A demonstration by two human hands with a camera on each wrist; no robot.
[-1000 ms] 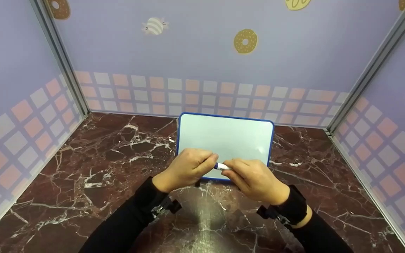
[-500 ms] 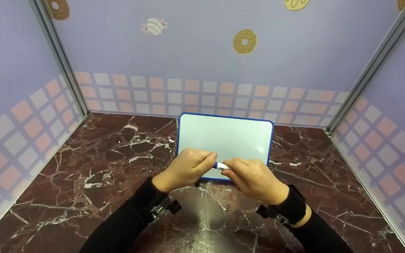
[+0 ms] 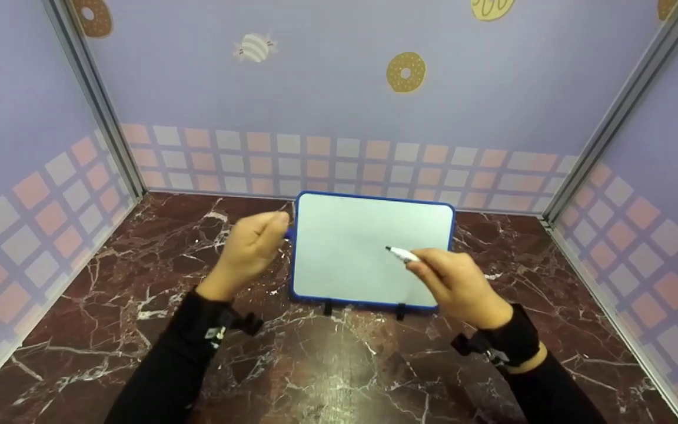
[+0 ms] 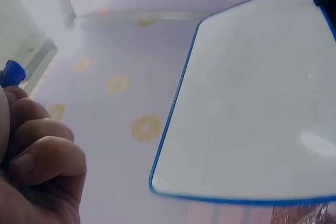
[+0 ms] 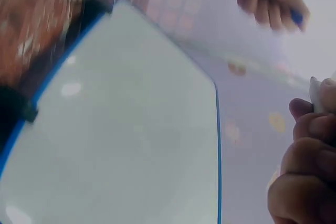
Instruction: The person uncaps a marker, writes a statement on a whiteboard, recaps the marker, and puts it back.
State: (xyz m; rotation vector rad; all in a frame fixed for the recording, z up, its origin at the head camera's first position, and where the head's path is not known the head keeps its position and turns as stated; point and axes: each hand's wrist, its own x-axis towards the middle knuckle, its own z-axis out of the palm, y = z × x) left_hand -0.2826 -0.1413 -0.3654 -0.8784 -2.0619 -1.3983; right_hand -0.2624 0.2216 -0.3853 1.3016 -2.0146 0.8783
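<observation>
The right hand (image 3: 462, 288) pinches a marker (image 3: 402, 254), likely light and stiff, best held mid-barrel; at nine o'clock of the whiteboard (image 3: 351, 247), the left hand (image 3: 248, 247) grips a blue cap (image 4: 12, 73).

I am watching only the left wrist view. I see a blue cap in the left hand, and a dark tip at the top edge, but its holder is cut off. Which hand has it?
Observer: The right hand; in the head view, it grips the white marker to which this tip belongs.
Operator: Understood. At the edge of the whiteboard I notice one black support. Is it the only one?
Observer: No, the head view shows two black supports along the lower edge.
</observation>
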